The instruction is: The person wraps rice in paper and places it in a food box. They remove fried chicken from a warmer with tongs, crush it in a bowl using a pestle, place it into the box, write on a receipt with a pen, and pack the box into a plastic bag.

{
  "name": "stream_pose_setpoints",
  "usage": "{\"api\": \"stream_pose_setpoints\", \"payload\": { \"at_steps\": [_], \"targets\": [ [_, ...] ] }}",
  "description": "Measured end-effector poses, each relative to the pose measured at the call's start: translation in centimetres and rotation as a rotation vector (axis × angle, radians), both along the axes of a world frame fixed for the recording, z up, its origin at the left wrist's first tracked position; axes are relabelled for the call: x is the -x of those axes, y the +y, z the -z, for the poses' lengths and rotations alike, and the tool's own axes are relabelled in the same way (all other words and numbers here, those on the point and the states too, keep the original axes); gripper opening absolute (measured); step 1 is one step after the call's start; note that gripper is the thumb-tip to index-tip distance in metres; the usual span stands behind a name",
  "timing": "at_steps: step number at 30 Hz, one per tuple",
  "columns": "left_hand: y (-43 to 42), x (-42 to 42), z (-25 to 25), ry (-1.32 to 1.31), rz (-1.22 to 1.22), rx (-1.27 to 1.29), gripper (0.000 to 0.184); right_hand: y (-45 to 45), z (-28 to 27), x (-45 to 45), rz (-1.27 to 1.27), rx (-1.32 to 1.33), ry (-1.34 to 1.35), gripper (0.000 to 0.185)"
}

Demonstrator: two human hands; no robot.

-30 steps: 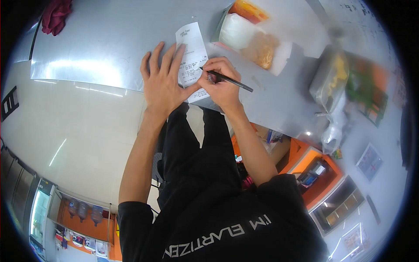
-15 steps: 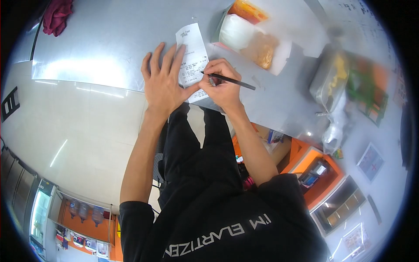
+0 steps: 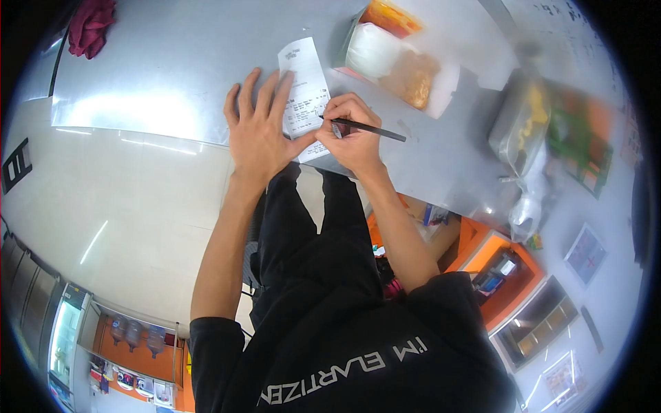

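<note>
Receipt (image 3: 303, 79) seemingly at table edge (image 3: 165, 135)

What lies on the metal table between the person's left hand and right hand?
A printed paper slip, partly under the left hand, lies between it and the right hand, which holds a black pen; the head view shows this.

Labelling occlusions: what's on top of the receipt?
Left hand, and right hand with a pen, partly cover the receipt. Print shows between them; anything underneath them is hidden.
</note>
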State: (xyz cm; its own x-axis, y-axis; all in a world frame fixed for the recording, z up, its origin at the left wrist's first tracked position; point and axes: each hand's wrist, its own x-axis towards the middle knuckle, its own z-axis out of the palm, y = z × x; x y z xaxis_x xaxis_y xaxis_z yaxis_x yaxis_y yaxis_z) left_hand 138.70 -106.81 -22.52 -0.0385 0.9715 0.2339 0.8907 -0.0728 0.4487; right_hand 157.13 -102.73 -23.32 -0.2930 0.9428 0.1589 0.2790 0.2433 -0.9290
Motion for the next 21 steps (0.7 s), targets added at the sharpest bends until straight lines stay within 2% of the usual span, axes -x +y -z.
{"api": "stream_pose_setpoints", "payload": {
  "at_steps": [8,14,21],
  "targets": [
    [-0.01,0.03,0.03,-0.012,-0.004,-0.009,0.09,0.08,0.13,0.21,-0.012,-0.065,-0.008,0.023],
    [-0.13,0.09,-0.16,-0.02,0.001,0.002,0.091,0.01,0.05,-0.17,-0.052,0.005,0.091,0.024],
    [-0.02,0.07,-0.35,-0.031,-0.001,0.008,0.09,-0.02,-0.5,-0.31,-0.127,-0.002,0.009,0.023]
  ]
}}
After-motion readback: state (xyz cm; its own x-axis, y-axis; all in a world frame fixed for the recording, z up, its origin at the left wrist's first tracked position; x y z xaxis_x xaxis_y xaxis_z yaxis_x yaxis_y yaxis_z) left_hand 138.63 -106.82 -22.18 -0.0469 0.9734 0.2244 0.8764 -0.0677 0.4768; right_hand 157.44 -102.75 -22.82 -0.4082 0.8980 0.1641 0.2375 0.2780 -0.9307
